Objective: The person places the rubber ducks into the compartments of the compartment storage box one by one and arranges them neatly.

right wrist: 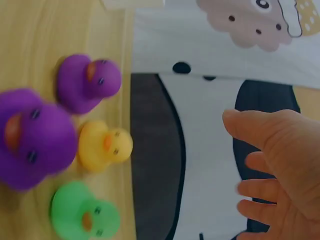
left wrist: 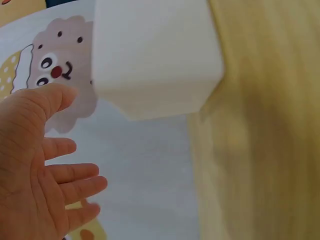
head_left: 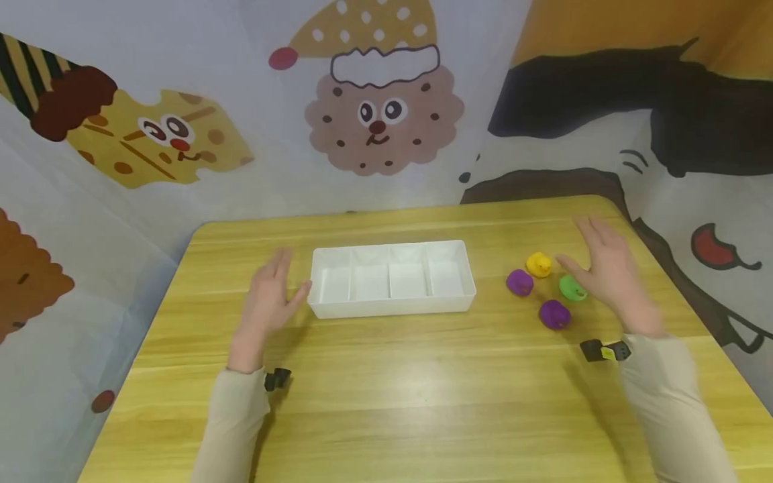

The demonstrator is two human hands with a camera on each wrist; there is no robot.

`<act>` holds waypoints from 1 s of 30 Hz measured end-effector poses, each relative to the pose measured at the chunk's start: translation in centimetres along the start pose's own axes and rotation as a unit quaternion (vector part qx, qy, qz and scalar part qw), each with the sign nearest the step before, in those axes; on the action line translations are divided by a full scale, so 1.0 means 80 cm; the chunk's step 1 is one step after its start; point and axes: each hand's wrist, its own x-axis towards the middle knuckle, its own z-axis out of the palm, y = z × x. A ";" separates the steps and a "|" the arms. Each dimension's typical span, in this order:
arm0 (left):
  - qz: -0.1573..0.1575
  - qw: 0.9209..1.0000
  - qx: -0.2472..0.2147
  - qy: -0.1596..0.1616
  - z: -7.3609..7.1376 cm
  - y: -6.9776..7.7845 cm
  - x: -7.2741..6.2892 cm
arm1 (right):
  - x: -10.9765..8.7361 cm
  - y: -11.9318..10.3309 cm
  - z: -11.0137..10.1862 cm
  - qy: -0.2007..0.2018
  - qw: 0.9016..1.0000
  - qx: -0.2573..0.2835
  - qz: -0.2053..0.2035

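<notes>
Beige fabric sleeves [head_left: 676, 402] nearest; two rounded purple toy ducks [head_left: 554, 315], yellow duck [head_left: 537, 265] and green duck [head_left: 570, 288] lie on wood-grain bench [head_left: 417, 402] just left of right grip [head_left: 616, 278], fingers spread, empty, while left grip [head_left: 264, 298], likewise spread and empty, flanks crosswise white four-compartment tray [head_left: 392, 308].

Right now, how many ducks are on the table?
4, right of the white tray: yellow duck at back, purple duck left, green duck right, second purple duck in front.
</notes>
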 end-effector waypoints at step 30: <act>-0.070 0.940 -0.332 -0.024 0.042 0.002 -0.007 | -0.049 0.054 0.025 -0.129 0.988 0.056 0.060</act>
